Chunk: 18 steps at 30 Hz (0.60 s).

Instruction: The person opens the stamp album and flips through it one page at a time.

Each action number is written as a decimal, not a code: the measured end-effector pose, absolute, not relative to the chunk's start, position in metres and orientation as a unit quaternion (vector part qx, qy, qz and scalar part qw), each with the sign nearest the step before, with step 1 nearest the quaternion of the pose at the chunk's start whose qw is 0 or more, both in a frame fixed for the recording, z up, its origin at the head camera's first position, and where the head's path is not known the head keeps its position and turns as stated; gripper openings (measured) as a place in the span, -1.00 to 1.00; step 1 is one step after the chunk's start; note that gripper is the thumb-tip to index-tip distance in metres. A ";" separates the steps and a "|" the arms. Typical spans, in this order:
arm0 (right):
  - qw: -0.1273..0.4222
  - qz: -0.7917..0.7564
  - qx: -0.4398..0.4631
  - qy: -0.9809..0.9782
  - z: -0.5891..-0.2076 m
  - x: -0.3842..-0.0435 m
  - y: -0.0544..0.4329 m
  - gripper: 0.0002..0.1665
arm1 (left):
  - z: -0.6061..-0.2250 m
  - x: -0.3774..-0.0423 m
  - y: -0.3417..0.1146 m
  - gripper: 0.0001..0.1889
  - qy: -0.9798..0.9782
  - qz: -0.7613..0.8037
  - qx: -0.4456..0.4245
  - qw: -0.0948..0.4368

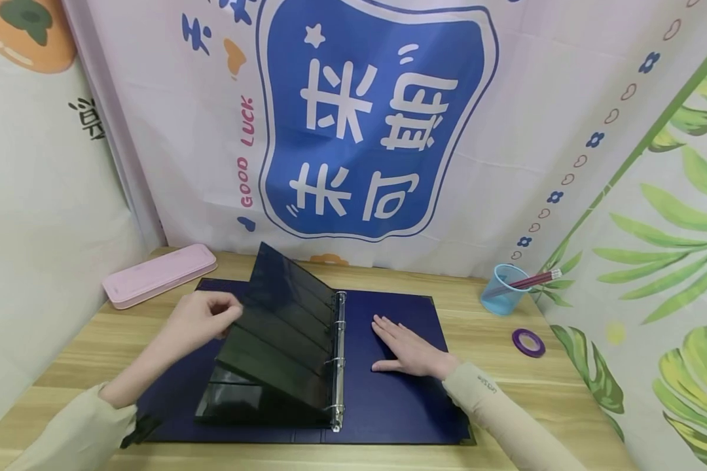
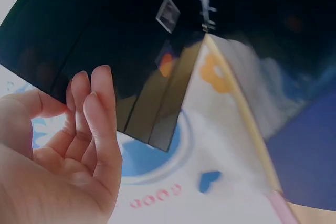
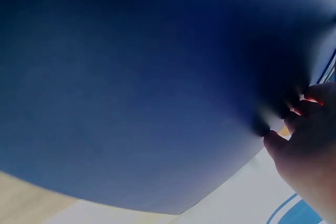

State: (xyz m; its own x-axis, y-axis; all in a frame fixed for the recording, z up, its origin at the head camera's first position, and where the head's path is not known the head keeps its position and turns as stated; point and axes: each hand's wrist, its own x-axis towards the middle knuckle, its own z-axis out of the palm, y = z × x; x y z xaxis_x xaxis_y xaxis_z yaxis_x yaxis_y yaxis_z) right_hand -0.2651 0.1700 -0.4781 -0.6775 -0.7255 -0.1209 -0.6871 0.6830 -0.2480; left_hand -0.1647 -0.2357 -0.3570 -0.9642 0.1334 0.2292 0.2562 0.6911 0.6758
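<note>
A dark blue ring binder [image 1: 397, 399] lies spread open on the wooden table, its metal rings [image 1: 340, 363] running down the middle. By its outer edge, my left hand [image 1: 203, 320] pinches a black pocket page [image 1: 283, 327] that stands tilted up from the rings. In the left wrist view, the thumb and fingertips [image 2: 107, 80] meet at that page's edge. A small pale picture [image 2: 168, 14] shows on the dark sheet there. Under the raised page lie more black pages [image 1: 235, 399]. My right hand [image 1: 409, 350] rests flat, fingers spread, on the bare right inside cover.
A pink pencil case [image 1: 162, 275] sits at the back left. Towards the back right stands a blue cup [image 1: 501, 297] with pencils [image 1: 536, 279] leaning in it, and a roll of purple tape [image 1: 528, 342] lies in front. Printed cloth [image 1: 377, 252] hangs behind the table.
</note>
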 end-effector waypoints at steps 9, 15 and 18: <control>0.105 -0.098 -0.386 0.911 -0.479 -0.266 0.170 0.07 | -0.400 -0.157 -0.281 -0.73 -0.898 -0.427 -0.081 -0.070; 0.105 -0.099 -0.382 0.913 -0.479 -0.265 0.170 0.07 | -0.431 -0.159 -0.294 -0.71 -0.902 -0.408 -0.098 -0.104; 0.107 -0.097 -0.382 0.913 -0.480 -0.265 0.170 0.07 | -0.442 -0.159 -0.292 -0.68 -0.919 -0.371 -0.096 -0.093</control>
State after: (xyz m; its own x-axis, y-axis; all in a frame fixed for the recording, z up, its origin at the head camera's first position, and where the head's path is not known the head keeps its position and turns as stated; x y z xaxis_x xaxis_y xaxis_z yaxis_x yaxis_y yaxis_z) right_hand -0.2646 0.1698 -0.4801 -0.6856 -0.7179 -0.1207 -0.6767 0.6897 -0.2576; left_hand -0.1589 -0.2924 -0.4419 -0.9642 0.2458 -0.0994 0.1081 0.7069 0.6990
